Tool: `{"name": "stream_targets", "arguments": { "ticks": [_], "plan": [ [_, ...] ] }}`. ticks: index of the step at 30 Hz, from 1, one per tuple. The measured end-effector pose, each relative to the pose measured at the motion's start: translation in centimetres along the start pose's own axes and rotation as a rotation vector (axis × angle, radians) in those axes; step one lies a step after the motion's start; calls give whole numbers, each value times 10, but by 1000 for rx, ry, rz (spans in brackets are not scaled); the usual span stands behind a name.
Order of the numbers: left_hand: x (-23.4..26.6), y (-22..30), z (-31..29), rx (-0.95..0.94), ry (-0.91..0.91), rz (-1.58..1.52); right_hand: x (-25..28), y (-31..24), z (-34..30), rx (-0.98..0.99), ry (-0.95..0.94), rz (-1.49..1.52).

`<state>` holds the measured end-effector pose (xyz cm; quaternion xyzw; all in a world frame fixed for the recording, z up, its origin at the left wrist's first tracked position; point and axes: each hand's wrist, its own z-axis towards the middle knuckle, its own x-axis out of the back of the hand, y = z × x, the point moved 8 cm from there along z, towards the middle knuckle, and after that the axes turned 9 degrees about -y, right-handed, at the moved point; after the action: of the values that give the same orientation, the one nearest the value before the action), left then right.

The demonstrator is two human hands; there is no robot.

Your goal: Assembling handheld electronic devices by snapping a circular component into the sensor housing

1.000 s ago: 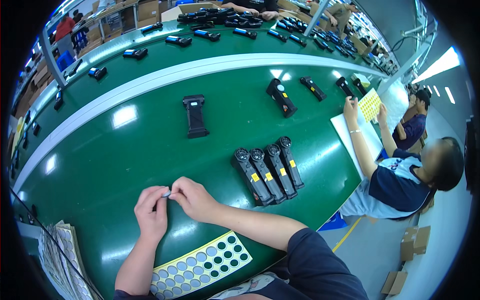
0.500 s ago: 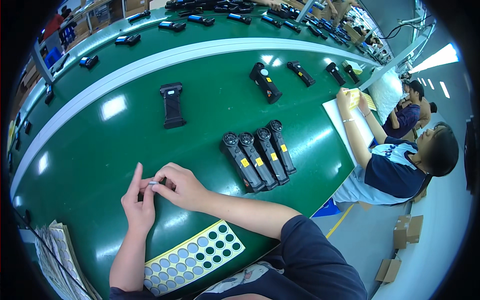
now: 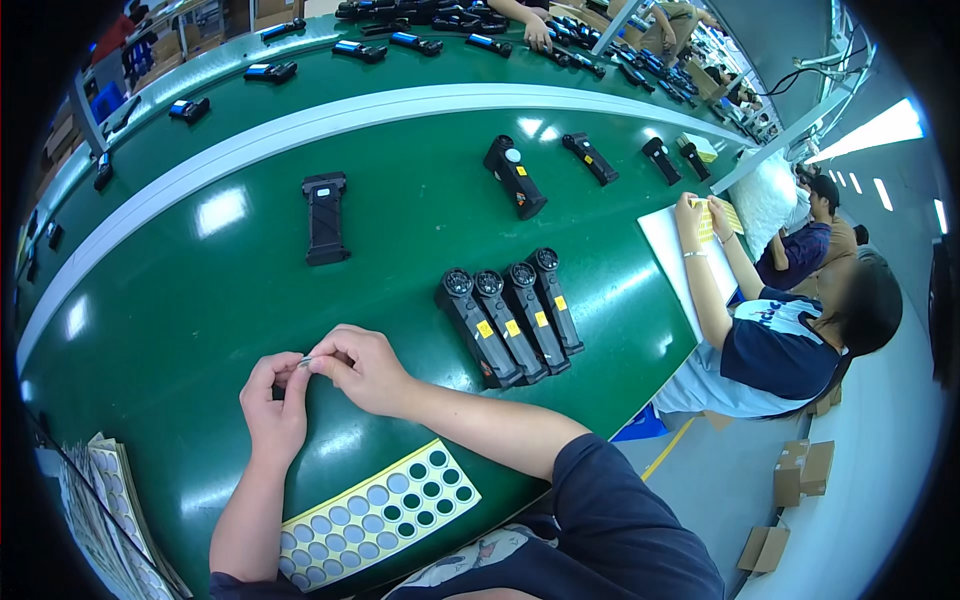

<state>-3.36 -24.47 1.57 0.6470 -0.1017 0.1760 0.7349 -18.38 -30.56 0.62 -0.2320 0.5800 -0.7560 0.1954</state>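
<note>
My left hand (image 3: 273,408) and my right hand (image 3: 366,372) meet over the green table, both closed. Between their fingertips they pinch a small round sticker (image 3: 306,361), thin and grey, seen almost edge-on and mostly covered by fingers. Below my right forearm lies a yellow-edged sticker sheet (image 3: 434,473). Grey discs fill its left part, while several round holes on the right show green table. Beyond my right hand, several black handheld fans (image 3: 487,343) with round heads and yellow labels lie side by side.
A single black device (image 3: 325,220) lies farther back, left of another black fan (image 3: 516,178). Stacked sticker sheets (image 3: 122,492) stand at the near left. A white rail (image 3: 390,103) crosses the table. At the right, a co-worker (image 3: 770,335) holds a yellow sheet (image 3: 703,222).
My left index finger, earlier stretched upward, is now bent in toward the sticker. Both hands still pinch it together. The whole view has shifted slightly.
</note>
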Motion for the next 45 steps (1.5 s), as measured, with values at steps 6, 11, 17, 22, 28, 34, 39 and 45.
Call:
{"name": "stream_targets", "arguments": {
  "ticks": [6,11,17,22,28,34,39,45],
  "plan": [
    [3,-12,2,-19,32,-79,-2,-11,1,19,-31,-19],
    [7,-14,2,-2,52,-150,-8,-18,2,12,-59,-11],
    [-3,-10,4,32,-25,-146,1,-6,-4,26,45,-86],
    [-5,-14,3,-15,-43,-68,-5,0,-2,8,-1,238],
    [-10,18,-7,-279,-40,180,3,-18,-20,26,26,223],
    [0,19,17,-208,-7,240,28,-28,-56,-12,166,14],
    [17,6,110,-128,101,841,9,-30,-59,127,7,-113],
    [-2,-24,202,493,-7,1055,11,-18,-62,35,18,2]
  ]
}}
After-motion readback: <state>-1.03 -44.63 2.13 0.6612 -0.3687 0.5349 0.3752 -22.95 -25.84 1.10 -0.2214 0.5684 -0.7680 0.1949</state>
